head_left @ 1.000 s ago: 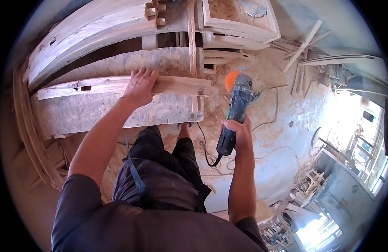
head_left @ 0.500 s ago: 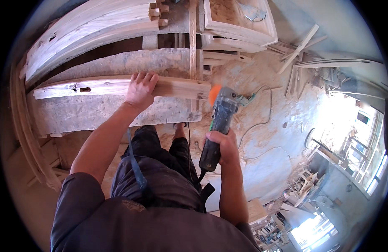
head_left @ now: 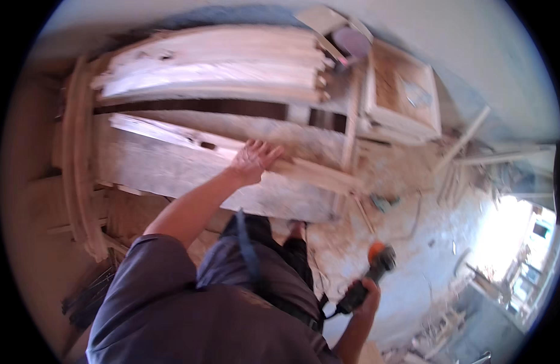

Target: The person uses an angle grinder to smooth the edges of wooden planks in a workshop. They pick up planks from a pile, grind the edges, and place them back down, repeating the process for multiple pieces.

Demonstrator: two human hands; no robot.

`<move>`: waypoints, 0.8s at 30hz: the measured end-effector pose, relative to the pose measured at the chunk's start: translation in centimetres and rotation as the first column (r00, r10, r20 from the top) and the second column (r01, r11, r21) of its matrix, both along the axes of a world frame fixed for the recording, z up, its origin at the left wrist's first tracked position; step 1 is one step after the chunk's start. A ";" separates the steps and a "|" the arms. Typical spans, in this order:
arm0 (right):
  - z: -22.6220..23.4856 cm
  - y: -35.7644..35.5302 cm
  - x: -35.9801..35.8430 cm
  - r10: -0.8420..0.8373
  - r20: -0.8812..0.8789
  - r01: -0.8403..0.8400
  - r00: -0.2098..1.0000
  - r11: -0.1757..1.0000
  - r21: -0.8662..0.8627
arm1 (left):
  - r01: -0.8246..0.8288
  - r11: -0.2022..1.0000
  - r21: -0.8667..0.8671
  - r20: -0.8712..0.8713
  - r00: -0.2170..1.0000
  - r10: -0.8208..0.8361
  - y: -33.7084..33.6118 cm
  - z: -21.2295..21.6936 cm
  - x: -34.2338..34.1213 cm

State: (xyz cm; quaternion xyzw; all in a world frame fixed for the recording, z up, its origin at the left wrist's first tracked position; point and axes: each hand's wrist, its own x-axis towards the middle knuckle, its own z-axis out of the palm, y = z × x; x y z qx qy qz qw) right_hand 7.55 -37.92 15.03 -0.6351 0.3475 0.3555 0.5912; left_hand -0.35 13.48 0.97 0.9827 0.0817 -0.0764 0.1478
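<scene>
My left hand (head_left: pixel 254 162) is wrapped over a long wooden beam (head_left: pixel 319 175), which has a dark slot cut in its left half. The beam lies at a slant on a grey, worn slab bench (head_left: pixel 286 197). Held in my right hand (head_left: pixel 369 296) is an angle grinder (head_left: pixel 383 261) with an orange disc, off to the lower right of the beam's end and apart from it. Motion blurs the tool, and whether its disc spins I cannot tell.
Shaped beams with end tenons (head_left: pixel 213 67) are piled behind the bench. A dusty wooden drawer box (head_left: pixel 404 121) stands at the back right, with loose strips (head_left: pixel 465 142) beyond. Long boards (head_left: pixel 80 164) rise at the left. Sawdust and a cable lie on the floor.
The grinder has moved away from the beam's right end, down and to the right. The beam now lies more slanted, its right end nearer me. My view has shifted.
</scene>
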 end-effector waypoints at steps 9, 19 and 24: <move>-0.5 0.4 -3.7 -0.225 -0.028 0.225 0.974 0.974 0.032 | -0.158 0.985 0.064 -0.207 0.964 0.168 11.8 2.8 -9.0; 1.5 4.7 -0.1 -0.238 0.067 0.235 0.969 0.971 0.049 | -0.216 0.962 0.168 0.172 0.967 0.187 17.9 13.2 -6.7; 1.3 6.3 1.1 -0.251 0.032 0.248 0.967 0.966 0.076 | -0.295 0.938 0.182 0.218 0.942 0.254 24.5 15.6 -5.4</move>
